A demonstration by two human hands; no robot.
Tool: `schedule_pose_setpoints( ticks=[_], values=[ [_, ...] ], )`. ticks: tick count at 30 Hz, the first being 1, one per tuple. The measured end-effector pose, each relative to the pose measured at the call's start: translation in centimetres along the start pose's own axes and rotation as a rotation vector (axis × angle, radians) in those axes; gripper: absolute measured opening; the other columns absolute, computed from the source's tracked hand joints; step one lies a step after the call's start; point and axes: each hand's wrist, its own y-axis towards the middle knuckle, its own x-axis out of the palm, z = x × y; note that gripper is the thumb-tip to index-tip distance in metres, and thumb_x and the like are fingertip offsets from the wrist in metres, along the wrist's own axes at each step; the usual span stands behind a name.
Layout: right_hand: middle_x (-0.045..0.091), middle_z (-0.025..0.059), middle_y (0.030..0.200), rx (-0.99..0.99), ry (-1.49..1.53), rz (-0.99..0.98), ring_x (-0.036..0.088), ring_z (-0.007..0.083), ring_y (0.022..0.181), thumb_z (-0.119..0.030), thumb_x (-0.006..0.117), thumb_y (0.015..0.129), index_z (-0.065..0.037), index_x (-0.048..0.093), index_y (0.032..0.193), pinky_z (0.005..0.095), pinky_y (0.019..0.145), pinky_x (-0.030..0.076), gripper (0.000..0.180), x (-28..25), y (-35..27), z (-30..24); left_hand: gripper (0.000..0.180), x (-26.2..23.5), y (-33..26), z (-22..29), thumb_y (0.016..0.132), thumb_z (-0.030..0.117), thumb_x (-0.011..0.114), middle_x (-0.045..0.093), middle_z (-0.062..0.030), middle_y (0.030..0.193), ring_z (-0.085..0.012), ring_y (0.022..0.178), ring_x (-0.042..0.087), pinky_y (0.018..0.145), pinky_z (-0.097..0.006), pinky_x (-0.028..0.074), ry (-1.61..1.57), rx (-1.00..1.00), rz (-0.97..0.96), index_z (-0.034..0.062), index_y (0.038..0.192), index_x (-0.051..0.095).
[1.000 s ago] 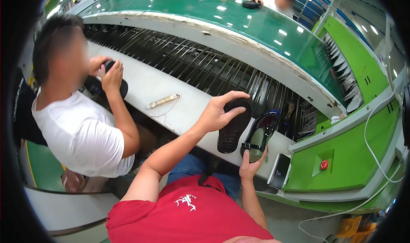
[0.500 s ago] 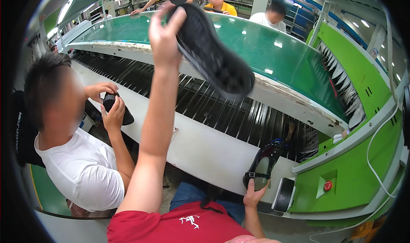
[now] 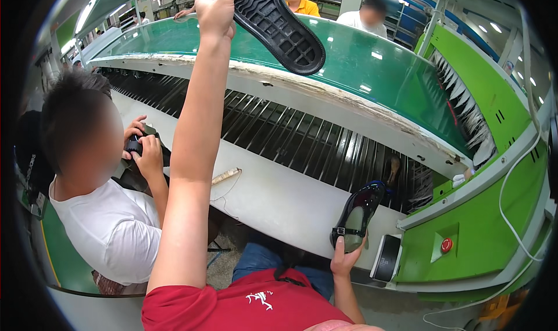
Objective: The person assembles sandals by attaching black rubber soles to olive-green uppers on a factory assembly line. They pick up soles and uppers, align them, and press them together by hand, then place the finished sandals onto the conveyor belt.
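Note:
High at the upper middle, my left arm is stretched out far in front. My left hand (image 3: 216,11) grips a black shoe sole (image 3: 280,29), its wavy ridges and square cells facing me. Whether an upper is attached behind it cannot be told. Lower right, my right hand (image 3: 344,262) is closed around the heel of a shiny black strap shoe (image 3: 361,206) with a small buckle and pale lining. That shoe rests over the white ledge, its toe reaching the metal rollers (image 3: 308,148).
A co-worker in a white shirt (image 3: 113,232) at left handles a dark object. A green-topped conveyor (image 3: 349,63) spans the back, with people beyond. On the white ledge (image 3: 273,191) lies a pale stick (image 3: 225,175) with string. A green panel with a red button (image 3: 446,245) stands right.
My left hand has risen and moved farther away with the sole, whose tread now shows clearly. The pale stick has come into sight. My right hand and the strap shoe have barely moved.

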Motion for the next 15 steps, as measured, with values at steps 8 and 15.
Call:
schedule_pose_setpoints(
  ticks=[8,15],
  values=[
    [0.066,0.0221,0.144,0.435,0.839,-0.228,0.071,0.0316,0.119,-0.026,0.062,0.098,0.007,0.052,0.156,0.0471,0.102,0.06,0.067,0.8,8.4,-8.3,0.083,-1.4,-5.8,2.7,0.095,-0.005,0.079,0.066,-0.0173,0.147,-0.0349,0.145,0.062,0.121,-0.039,0.05,0.104,-0.111,-0.477,0.007,0.166,0.039],
    [0.073,0.0254,0.131,0.199,0.987,-0.646,0.076,0.0339,0.112,-0.037,0.048,0.109,0.012,0.061,0.144,0.0466,0.096,0.064,0.061,5.8,23.5,-24.2,0.119,-1.1,-16.3,10.1,0.086,-0.004,0.089,0.036,-0.0122,0.18,-0.0112,0.108,0.069,0.094,-0.033,0.057,0.264,-0.284,-1.014,0.0106,0.181,0.019]
  ],
)
